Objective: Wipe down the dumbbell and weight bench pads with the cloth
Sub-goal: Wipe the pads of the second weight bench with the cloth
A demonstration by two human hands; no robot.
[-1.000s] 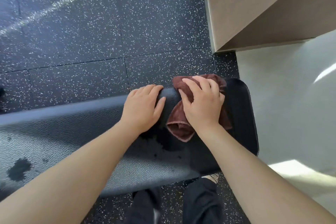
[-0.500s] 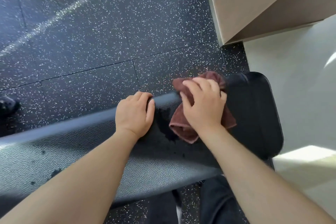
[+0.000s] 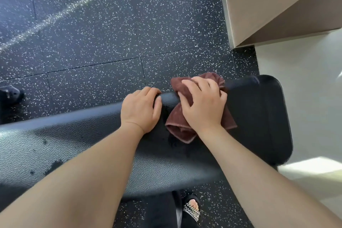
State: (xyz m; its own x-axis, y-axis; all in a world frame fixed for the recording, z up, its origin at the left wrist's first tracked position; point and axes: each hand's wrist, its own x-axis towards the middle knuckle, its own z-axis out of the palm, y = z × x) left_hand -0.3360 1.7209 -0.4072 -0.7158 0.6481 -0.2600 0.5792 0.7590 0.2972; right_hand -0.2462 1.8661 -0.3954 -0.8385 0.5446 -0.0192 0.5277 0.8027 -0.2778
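Brown cloth gripped on bench pad under spread, curled fingers of right hand; left hand, fingers together, hooked over far edge. Bunched cloth could be dragged off edge beyond fingertips.

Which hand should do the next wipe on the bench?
Right. The right hand holds the cloth down on the bench pad, near its end, so it can just slide along. The left hand has no cloth; its fingers only hook the pad's far edge.
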